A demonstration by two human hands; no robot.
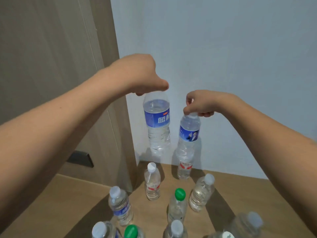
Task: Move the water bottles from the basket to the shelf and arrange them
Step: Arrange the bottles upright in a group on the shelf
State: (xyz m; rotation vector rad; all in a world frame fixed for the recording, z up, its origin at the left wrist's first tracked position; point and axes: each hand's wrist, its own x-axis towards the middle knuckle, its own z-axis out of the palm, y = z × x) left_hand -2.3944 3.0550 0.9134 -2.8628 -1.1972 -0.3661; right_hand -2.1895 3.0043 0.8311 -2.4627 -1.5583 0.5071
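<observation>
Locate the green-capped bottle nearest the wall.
The green-capped bottle stands upright on the wooden shelf, centre of the head view, between two white-capped bottles.

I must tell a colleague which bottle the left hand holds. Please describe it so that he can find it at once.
Start at the pale wall behind the wooden shelf. Two bottles hang in the air before it, each held from above by the neck. The left hand holds the bigger bottle, nearer the door: it alone has a wide blue label with large white characters.
</observation>
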